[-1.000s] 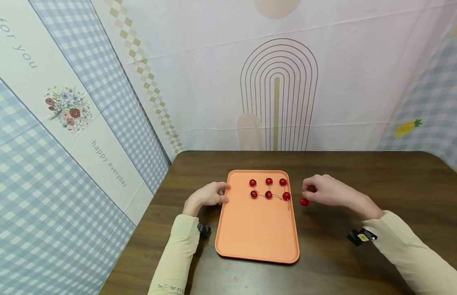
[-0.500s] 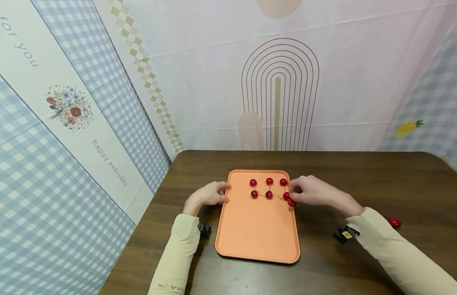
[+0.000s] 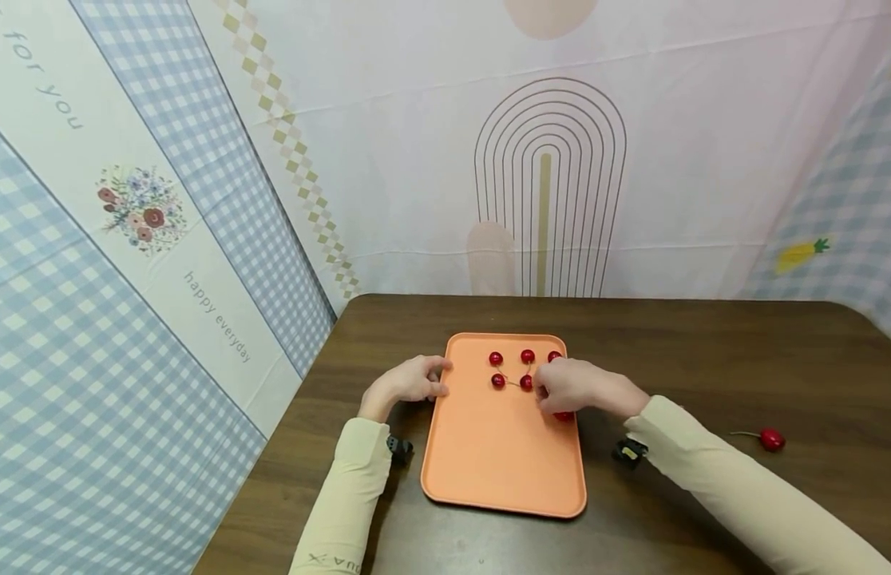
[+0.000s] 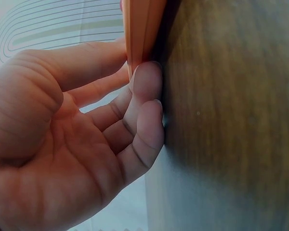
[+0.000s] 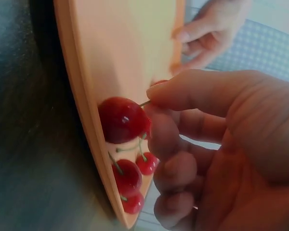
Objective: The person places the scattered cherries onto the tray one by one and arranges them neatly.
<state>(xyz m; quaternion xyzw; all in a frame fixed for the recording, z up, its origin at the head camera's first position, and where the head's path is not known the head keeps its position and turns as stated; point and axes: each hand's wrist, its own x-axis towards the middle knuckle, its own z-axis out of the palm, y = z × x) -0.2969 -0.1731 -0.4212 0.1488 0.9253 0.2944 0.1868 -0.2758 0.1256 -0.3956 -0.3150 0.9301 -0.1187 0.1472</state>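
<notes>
An orange tray lies on the dark wood table. My left hand holds its left edge, with the thumb on the rim and fingertips curled low against it in the left wrist view. Over the tray's upper right part, my right hand pinches the thin stem of a red cherry between thumb and forefinger. That cherry sits close to the tray's right wall. Several red cherries with stems stand in two rows at the tray's far end. The right hand partly hides the rightmost ones in the head view.
Another cherry with its stem lies on the wood table, right of the tray beyond the right sleeve. A patterned cloth hangs behind the table, and a blue checked one hangs at the left.
My right hand has carried the cherry from the table leftward, over the tray's right rim and inside it. The left hand stays at the tray's edge. The cherry at far right has come into view.
</notes>
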